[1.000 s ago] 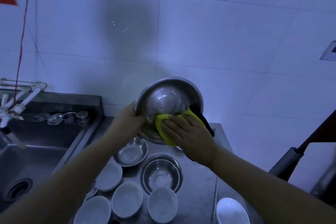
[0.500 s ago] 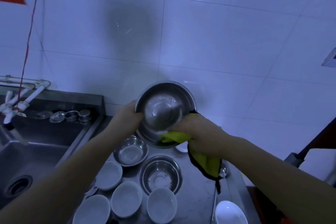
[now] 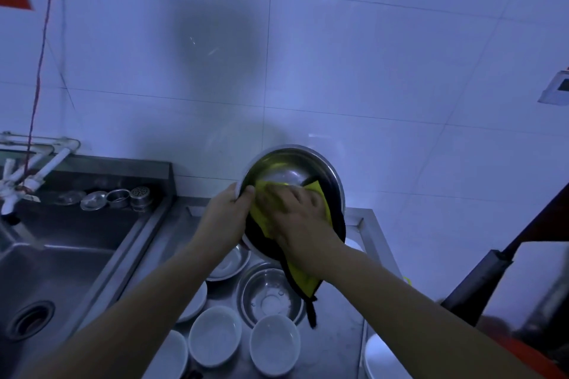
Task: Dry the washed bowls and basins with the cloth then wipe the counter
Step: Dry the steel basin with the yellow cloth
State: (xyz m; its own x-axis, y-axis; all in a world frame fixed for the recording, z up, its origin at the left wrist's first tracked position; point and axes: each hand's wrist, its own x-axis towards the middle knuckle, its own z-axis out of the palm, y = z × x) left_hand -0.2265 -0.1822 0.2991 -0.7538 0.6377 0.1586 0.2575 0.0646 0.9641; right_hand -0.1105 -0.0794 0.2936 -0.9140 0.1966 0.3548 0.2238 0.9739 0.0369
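Steel basin (image 3: pixel 289 169) held by left hand (image 3: pixel 229 212), right hand (image 3: pixel 300 221) pressing yellow cloth (image 3: pixel 261 212) inside

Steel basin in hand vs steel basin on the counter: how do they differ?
The held basin is lifted and tilted toward the camera; the counter basin sits flat. The held one has the yellow cloth pressed inside by the right hand; the counter one holds water droplets. Left hand grips only the held one's rim. Both are round steel.

Right hand (image 3: pixel 295 218) and cloth (image 3: pixel 261 212) now apparently inside the basin (image 3: pixel 286 163).
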